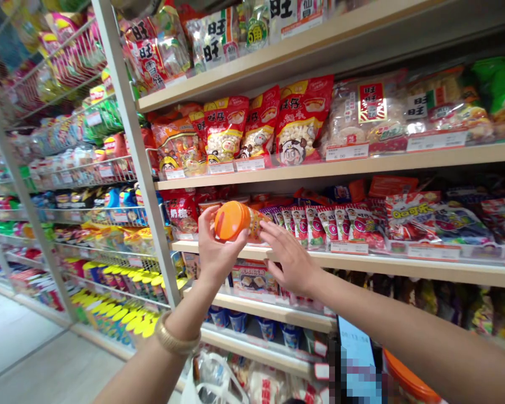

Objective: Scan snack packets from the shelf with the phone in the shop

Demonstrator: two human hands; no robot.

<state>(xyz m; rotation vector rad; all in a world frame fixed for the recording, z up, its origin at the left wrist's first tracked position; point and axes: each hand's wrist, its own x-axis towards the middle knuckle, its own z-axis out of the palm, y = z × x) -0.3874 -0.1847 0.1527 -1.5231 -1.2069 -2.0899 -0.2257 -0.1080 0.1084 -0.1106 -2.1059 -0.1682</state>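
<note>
My left hand [219, 252] is wrapped round a plastic jar [231, 221] with an orange lid, fingers and thumb on either side near the lid. The jar is tilted on its side, its lid towards me and its labelled body pointing to the right. At the far end of the jar, the stretched fingertips of my right hand [292, 259] touch its side, with the thumb held apart below. Behind the jar, a shelf carries small purple-and-white candy bags [317, 224] and red bags [180, 213].
Red snack bags [305, 120] and clear rice-cracker packs [357, 115] fill the shelf above. Wire racks of packets [122, 216] run along the left beside a metal post [141, 163]. Below are blue cups [238, 321], a white bag [212, 376] and a phone [357, 359].
</note>
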